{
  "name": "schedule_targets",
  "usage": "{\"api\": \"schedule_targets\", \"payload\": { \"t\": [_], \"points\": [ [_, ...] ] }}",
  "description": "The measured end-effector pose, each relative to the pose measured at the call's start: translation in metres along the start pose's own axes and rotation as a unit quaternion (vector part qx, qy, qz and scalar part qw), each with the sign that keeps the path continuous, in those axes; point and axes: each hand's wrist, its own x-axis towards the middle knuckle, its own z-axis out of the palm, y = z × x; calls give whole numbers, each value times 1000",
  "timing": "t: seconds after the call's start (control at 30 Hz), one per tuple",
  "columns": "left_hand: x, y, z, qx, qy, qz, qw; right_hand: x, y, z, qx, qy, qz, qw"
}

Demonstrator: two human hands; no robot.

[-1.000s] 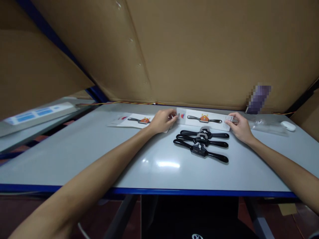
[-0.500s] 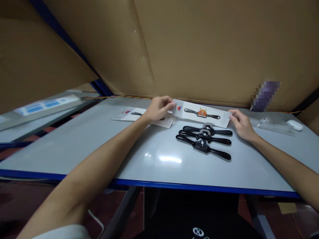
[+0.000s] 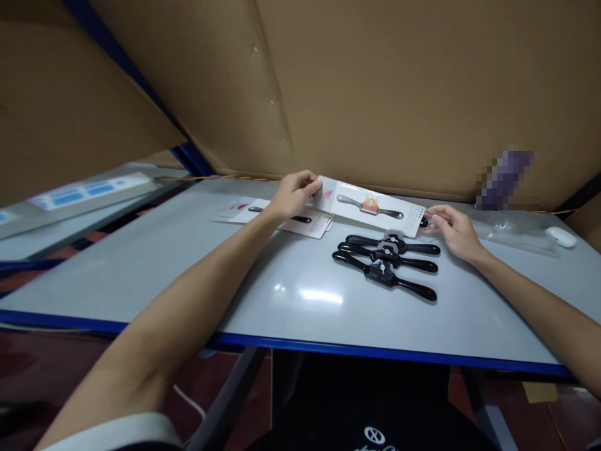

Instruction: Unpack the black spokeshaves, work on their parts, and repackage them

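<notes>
one printed tool card (image 3: 373,208), pinched at its left end in the left hand (image 3: 297,193). other end right by a half-curled right hand (image 3: 456,232), next to a black rounded tip (image 3: 425,222) and some clear plastic, can't tell if actually gripping. more cards (image 3: 310,227) just below the left hand. three black spokeshaves (image 3: 387,255) left of the right hand and nearer the body. right of that same hand, a clear bag (image 3: 521,235), then a white mouse (image 3: 561,237).

Dressed in a black garment (image 3: 413,413) at bottom centre, marked with a white ringed X (image 3: 374,435) above cut-off white lettering (image 3: 370,448); wearing a white-edged sleeve (image 3: 117,432) at lower left.
</notes>
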Motion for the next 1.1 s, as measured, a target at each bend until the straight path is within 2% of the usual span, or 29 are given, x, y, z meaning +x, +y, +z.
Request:
{"api": "schedule_targets", "payload": {
  "t": [0.17,0.27,0.37,0.47,0.63,0.87,0.97,1.1],
  "points": [
    [-14,2,12,33,-23,-22,999,3,-1,-6,-14,-35,22,999],
    [-19,7,17,29,-29,-2,999,5,0,-9,-36,-38,19,998],
    [-15,12,19,-6,-15,16,1000,8,1,-10,-35,-23,25,999],
    [-5,12,16,-20,-18,-6,1000,9,2,-8,-34,-16,27,999],
    [7,-1,-3,-7,12,-46,999,6,-2,-5,-51,-1,30,998],
    [18,-15,-35,37,86,-49,994,5,-7,-1,-40,6,31,999],
    [15,-15,-54,128,156,-107,973,6,-5,-2,-30,16,35,999],
    [4,-15,-85,188,220,-144,946,6,-2,-4,-28,15,42,999]
  ]
}}
